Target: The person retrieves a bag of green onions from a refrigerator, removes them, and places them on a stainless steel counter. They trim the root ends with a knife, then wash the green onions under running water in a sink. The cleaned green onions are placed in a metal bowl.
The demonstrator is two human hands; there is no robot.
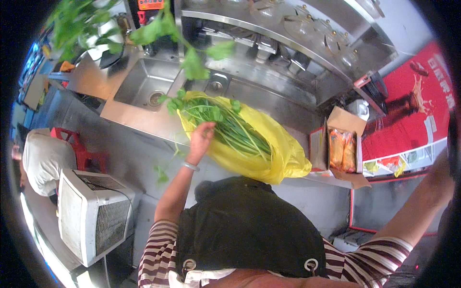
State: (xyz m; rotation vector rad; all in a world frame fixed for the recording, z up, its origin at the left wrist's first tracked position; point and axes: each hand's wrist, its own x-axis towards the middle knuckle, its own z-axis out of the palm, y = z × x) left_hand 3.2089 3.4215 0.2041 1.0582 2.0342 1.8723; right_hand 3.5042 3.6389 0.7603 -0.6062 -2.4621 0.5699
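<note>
My left hand (202,137), its fingers curled, is at the near edge of a bundle of long-stemmed leafy greens (234,131). Whether the fingers grip any stems I cannot tell. The greens lie in an open yellow plastic bag (288,153) on the front of the steel counter. Thin leafy sprigs (162,174) hang below and left of the hand. More leafy stalks (192,59) appear large and partly blurred across the upper left, close to the camera; what holds them is hidden. My right forearm reaches out to the right edge, and the hand is out of view.
Left of the bag is a steel sink (147,84). An open cardboard box (344,151) with wrapped packs stands right. Glass teapots (300,25) line the shelf above. A person (48,162), a red plastic stool (81,153) and a white appliance (95,216) are at left.
</note>
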